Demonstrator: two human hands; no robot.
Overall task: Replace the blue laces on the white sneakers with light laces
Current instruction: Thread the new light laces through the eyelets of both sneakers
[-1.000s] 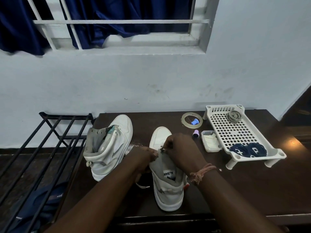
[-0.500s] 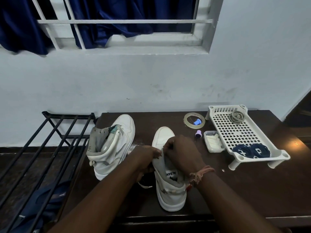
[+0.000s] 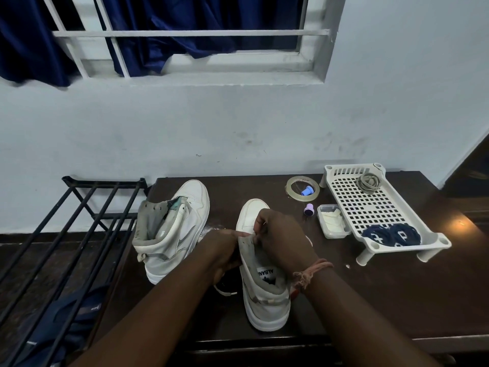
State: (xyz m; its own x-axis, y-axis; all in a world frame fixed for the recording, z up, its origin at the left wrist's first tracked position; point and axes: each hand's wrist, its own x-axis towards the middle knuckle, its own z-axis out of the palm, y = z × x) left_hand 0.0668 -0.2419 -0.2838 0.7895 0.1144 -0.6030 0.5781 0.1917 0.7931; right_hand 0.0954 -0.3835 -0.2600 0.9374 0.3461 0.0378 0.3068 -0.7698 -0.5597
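Two white high-top sneakers stand on the dark wooden table (image 3: 370,300); the nearer sneaker (image 3: 264,292), toe pointing away from the person, serves as the landmark. Both hands meet at its upper eyelet row: the left hand (image 3: 225,250) curls around the left flap, fingers bent and thumb pressed against the collar edge, and the right hand (image 3: 283,239) closes its fingertips in a pinch at the top of the tongue, apparently on a lace end, though the lace itself is hidden there. A loose pale lace end (image 3: 223,290) trails just left of this sneaker's heel. The second sneaker (image 3: 174,229), unlaced and open, lies to its left. Well to its right, the white perforated plastic tray (image 3: 352,207) holds the two coiled blue laces (image 3: 391,235) and a coil of light lace (image 3: 369,180).

Judged step: threading the light lace through an upper eyelet. Good practice would be to brace the flap firmly with the left hand, keep the tip pinched close to its end, feed it squarely through the hole, and draw slack evenly so both sides match.
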